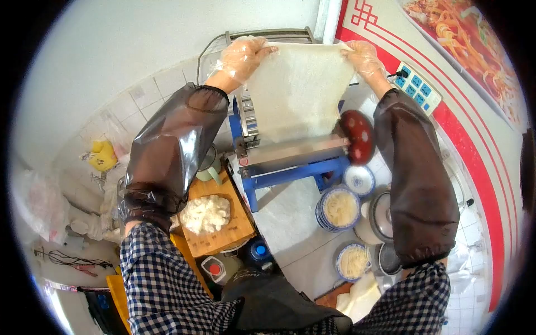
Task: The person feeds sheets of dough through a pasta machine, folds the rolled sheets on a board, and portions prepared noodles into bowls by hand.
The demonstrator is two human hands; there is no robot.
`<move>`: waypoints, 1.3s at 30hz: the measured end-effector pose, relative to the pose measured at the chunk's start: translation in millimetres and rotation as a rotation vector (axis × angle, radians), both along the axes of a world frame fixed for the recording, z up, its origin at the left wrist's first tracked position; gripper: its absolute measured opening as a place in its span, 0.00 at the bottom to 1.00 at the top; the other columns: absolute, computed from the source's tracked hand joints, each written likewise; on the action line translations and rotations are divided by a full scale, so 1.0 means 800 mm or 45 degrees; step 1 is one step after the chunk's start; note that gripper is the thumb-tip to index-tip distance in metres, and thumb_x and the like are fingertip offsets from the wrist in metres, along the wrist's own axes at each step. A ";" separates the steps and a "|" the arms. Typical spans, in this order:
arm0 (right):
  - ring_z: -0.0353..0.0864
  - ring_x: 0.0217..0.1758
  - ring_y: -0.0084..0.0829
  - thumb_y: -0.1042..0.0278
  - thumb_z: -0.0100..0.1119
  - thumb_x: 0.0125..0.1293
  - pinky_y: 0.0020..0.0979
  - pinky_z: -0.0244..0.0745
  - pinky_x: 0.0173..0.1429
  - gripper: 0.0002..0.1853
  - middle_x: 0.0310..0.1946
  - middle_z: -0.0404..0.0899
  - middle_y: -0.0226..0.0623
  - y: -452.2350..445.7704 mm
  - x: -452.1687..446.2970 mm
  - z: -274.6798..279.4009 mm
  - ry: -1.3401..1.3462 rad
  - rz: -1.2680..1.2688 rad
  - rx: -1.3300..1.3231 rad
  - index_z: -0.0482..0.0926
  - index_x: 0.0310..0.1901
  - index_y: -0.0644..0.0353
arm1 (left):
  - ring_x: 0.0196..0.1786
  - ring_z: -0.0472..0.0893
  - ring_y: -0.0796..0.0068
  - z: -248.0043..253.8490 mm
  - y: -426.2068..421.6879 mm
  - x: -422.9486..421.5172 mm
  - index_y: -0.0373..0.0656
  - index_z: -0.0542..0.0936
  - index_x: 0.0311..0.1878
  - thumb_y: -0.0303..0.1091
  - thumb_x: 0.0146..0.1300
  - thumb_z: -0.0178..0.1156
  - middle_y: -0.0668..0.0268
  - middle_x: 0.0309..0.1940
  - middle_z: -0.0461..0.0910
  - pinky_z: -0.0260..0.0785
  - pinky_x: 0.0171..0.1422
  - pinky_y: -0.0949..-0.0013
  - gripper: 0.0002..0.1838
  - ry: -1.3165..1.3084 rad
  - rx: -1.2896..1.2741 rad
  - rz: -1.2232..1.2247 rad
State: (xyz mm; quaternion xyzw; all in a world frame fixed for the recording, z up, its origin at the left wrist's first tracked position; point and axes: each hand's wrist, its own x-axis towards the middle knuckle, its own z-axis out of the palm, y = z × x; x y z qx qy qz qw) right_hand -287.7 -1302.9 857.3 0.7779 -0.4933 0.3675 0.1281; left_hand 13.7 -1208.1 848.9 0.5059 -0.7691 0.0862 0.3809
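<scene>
Beside a noodle poster [460, 44], both hands [241, 58] pinch a dough sheet [296, 89] by its upper corners.

Location: a noodle-shop kitchen. Indicators: a blue-framed roller machine [296, 154] with a dough sheet [296, 92]; white lumps [205, 214] on a wooden board [218, 240]; bowls of noodles [340, 209] on the surface [290, 223]; wall tiles [146, 92]; and a large wall poster [460, 42], distorted near the curved edge, apparently showing a noodle dish.
</scene>
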 end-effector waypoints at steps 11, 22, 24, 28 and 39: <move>0.81 0.41 0.36 0.60 0.62 0.57 0.35 0.72 0.50 0.15 0.35 0.83 0.41 0.036 -0.009 -0.012 -0.173 0.066 0.181 0.84 0.43 0.59 | 0.26 0.74 0.55 -0.019 0.027 -0.005 0.35 0.76 0.32 0.48 0.66 0.56 0.51 0.23 0.75 0.67 0.35 0.59 0.21 -0.043 -0.114 -0.093; 0.81 0.46 0.39 0.57 0.65 0.54 0.35 0.72 0.54 0.18 0.39 0.83 0.45 0.034 -0.004 -0.049 -0.176 -0.062 0.380 0.83 0.45 0.58 | 0.29 0.76 0.55 -0.053 0.039 -0.010 0.37 0.79 0.36 0.51 0.63 0.58 0.54 0.24 0.77 0.68 0.36 0.59 0.22 -0.029 -0.059 -0.101; 0.81 0.46 0.40 0.57 0.66 0.53 0.35 0.72 0.54 0.19 0.40 0.83 0.45 0.042 0.000 -0.049 -0.125 -0.068 0.345 0.83 0.45 0.57 | 0.29 0.77 0.56 -0.056 0.046 -0.014 0.37 0.79 0.37 0.51 0.63 0.59 0.54 0.25 0.78 0.69 0.36 0.59 0.22 0.070 0.082 -0.104; 0.82 0.44 0.41 0.58 0.68 0.52 0.35 0.73 0.53 0.18 0.38 0.83 0.46 0.052 0.001 -0.061 -0.247 -0.008 0.484 0.84 0.43 0.59 | 0.38 0.79 0.50 -0.061 0.054 -0.016 0.37 0.80 0.40 0.53 0.62 0.58 0.50 0.31 0.80 0.71 0.44 0.56 0.24 0.026 0.197 -0.084; 0.82 0.41 0.41 0.63 0.69 0.49 0.36 0.73 0.49 0.18 0.35 0.83 0.48 0.047 -0.001 -0.102 -0.319 0.033 0.600 0.82 0.41 0.64 | 0.28 0.79 0.59 -0.108 0.041 -0.017 0.40 0.80 0.34 0.45 0.59 0.64 0.55 0.24 0.79 0.70 0.35 0.61 0.15 0.131 0.236 -0.095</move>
